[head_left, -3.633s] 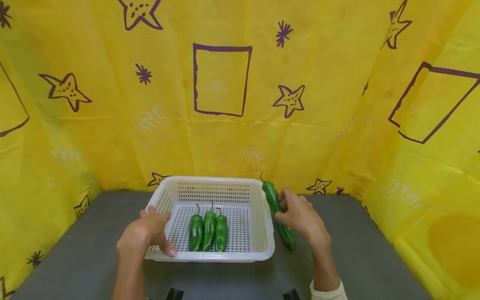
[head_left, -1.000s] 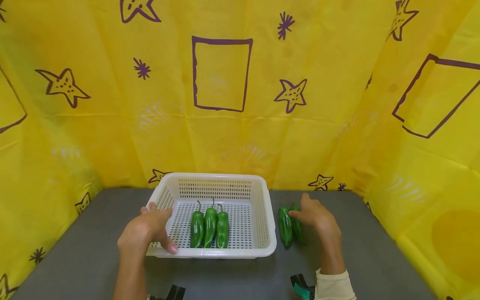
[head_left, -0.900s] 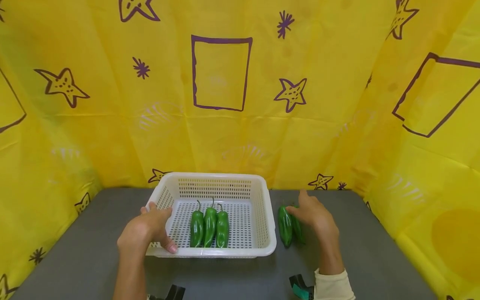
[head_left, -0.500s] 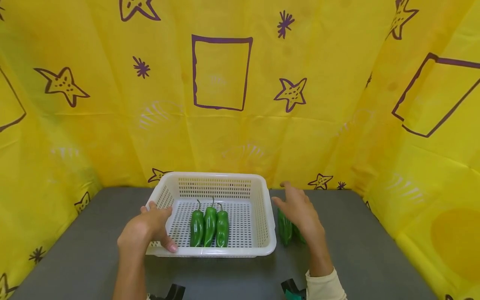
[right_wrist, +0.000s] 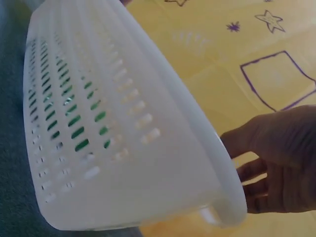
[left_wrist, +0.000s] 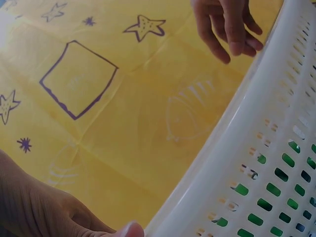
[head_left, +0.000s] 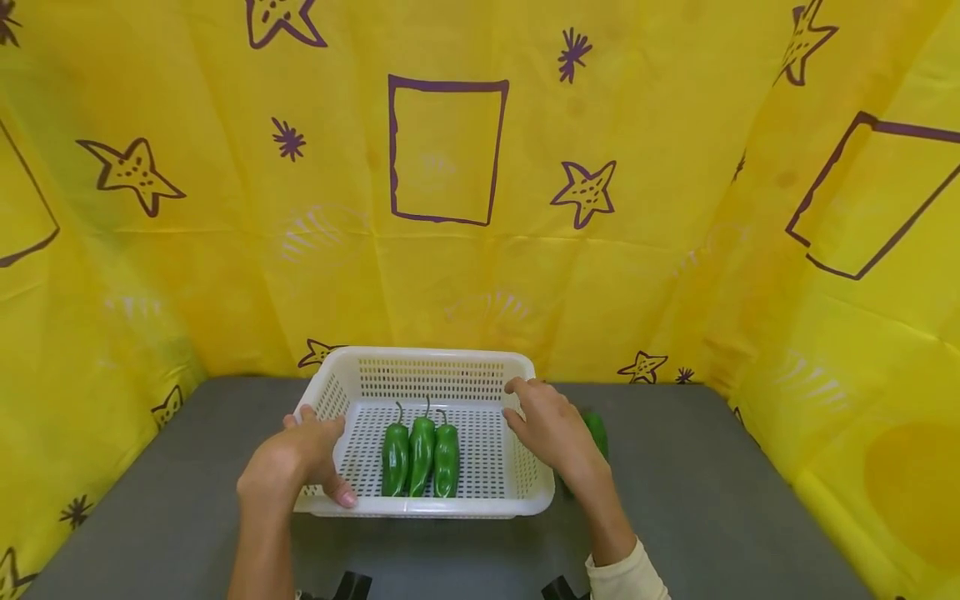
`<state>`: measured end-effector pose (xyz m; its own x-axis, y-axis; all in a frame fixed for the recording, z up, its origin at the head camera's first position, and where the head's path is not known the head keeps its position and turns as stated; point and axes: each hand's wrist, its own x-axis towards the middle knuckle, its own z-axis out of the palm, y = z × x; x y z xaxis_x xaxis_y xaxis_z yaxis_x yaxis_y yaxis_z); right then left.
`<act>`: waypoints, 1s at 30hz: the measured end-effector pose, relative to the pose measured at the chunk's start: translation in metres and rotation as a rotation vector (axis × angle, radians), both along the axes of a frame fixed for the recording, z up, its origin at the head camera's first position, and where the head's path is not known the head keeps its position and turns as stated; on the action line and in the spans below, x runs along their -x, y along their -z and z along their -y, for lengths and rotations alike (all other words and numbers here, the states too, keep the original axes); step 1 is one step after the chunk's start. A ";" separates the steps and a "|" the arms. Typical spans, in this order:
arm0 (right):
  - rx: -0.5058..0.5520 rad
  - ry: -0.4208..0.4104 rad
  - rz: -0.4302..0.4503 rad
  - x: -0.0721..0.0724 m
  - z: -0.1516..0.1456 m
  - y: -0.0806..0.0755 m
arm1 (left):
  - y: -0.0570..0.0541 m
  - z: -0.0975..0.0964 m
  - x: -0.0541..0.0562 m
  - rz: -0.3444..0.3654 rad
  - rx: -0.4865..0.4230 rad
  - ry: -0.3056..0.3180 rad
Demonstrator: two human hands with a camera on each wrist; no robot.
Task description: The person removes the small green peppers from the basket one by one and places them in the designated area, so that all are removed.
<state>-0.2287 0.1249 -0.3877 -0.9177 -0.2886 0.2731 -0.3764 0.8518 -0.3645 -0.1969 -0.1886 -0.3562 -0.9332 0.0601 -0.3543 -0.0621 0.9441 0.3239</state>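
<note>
Three glossy peppers (head_left: 422, 457) lie in the basket (head_left: 480, 507); likely light, firm, slick, so pinch mid-body. Your left hand (head_left: 300, 458) grips its left side; your right hand (head_left: 552, 429), relaxed, empty, hovers over its right.

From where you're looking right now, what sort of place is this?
Probably a small curtained-off work booth: a yellow patterned cloth hangs behind and to both sides of a dark grey tabletop, where a white basket holds three green peppers.

Through my feed I see yellow cloth (head_left: 465, 279) hanging behind a dark grey tabletop (head_left: 720, 508), printed with purple starfish (head_left: 584, 194), spiky bursts (head_left: 574, 56) and pale striped shapes (head_left: 315, 232).
</note>
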 end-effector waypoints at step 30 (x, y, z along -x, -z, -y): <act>-0.263 -0.528 0.408 0.001 0.044 0.037 | -0.001 -0.002 0.000 0.034 -0.023 -0.026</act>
<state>-0.2294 0.0806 -0.4247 -0.6512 -0.7317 -0.2011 -0.6403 0.6721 -0.3718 -0.1969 -0.1867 -0.3549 -0.9219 0.0444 -0.3850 -0.0981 0.9343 0.3428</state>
